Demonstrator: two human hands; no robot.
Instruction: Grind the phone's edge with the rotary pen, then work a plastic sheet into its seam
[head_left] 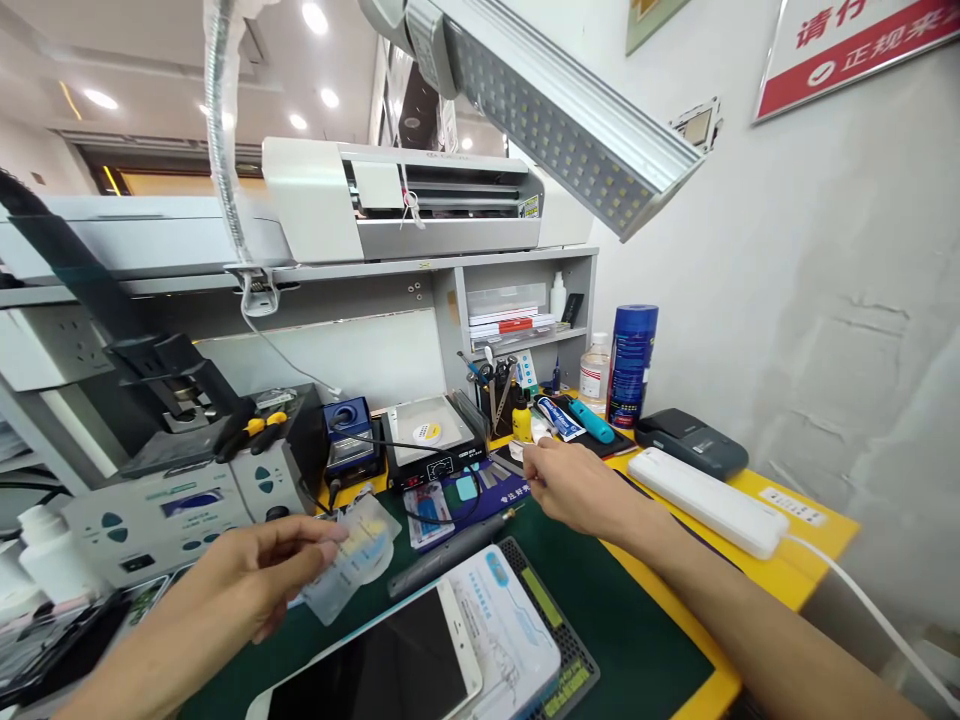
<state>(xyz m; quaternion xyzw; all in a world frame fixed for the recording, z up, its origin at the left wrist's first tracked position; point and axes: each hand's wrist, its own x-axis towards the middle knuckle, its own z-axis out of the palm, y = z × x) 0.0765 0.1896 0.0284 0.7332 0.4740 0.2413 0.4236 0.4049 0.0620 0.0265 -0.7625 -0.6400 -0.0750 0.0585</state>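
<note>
Left hand [281,560] pinches a clear packet [360,555], right hand [566,485] curls beyond the white phone [375,665]

And look at that left hand, thumb and fingers closed on the packet's edge, holding it up just behind the phone's left part! Over on the far right side of the phone, the right hand is extended, fingers bent inward and tips close together near a yellow bottle [521,422]; whether it grips anything, I cannot tell.

The phone itself, screen dark, lies on a white printed box [517,625], and a black perforated panel [581,672] peeks out to the phone's right, all upon a green mat [637,615]. Right behind the phone, a grey pen-shaped tool [442,560] lies at a slant, and past it from the phone sits a flat-topped heating unit [431,430].

Farther out, well to the phone's right, comes a white power strip [705,500], with a dark boxy device [694,440] beyond it. A blue can [632,365] stands upright far behind the phone on its right. And high above the phone, an LED lamp [570,120] slants across!
</note>
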